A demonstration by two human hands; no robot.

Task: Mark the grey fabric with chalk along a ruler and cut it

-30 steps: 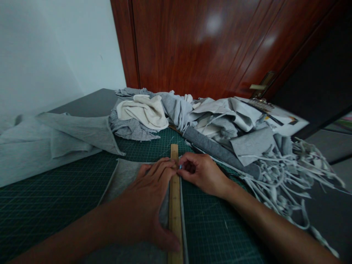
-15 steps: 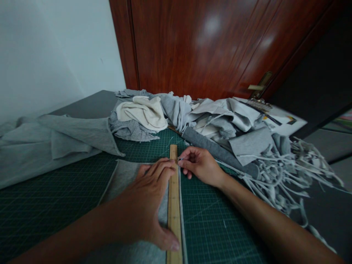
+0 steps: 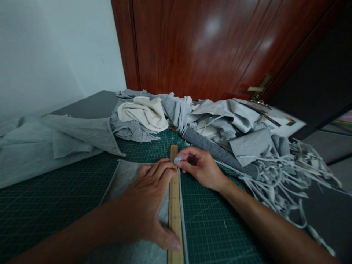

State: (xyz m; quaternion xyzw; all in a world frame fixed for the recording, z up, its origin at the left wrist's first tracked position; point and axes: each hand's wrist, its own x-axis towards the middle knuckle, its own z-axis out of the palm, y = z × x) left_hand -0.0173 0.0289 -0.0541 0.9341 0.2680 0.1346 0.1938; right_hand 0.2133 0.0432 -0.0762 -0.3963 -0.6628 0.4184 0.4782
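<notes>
A wooden ruler [image 3: 175,205] lies lengthwise along the right edge of a piece of grey fabric [image 3: 123,176] on a green cutting mat [image 3: 214,223]. My left hand [image 3: 151,201] presses on the ruler and fabric with its fingers spread, the thumb low on the ruler and the fingertips near its far part. Beside the ruler's far part, my right hand [image 3: 199,165] pinches a small light-blue piece [image 3: 177,160] between thumb and forefinger. A thin strip of fabric shows just right of the ruler.
Grey fabric [image 3: 68,143] lies folded at the left. Behind the mat are heaped cream cloth [image 3: 145,112], grey cloths and a dark grey roll [image 3: 220,152]. Tangled fabric strips [image 3: 280,183] sit at the right, near a clipboard [image 3: 288,121]. A wooden door [image 3: 187,47] stands behind.
The small piece in my right fingers has turned, and its light-blue face now shows where a thin dark edge was seen. My left hand stays in place on the ruler.
</notes>
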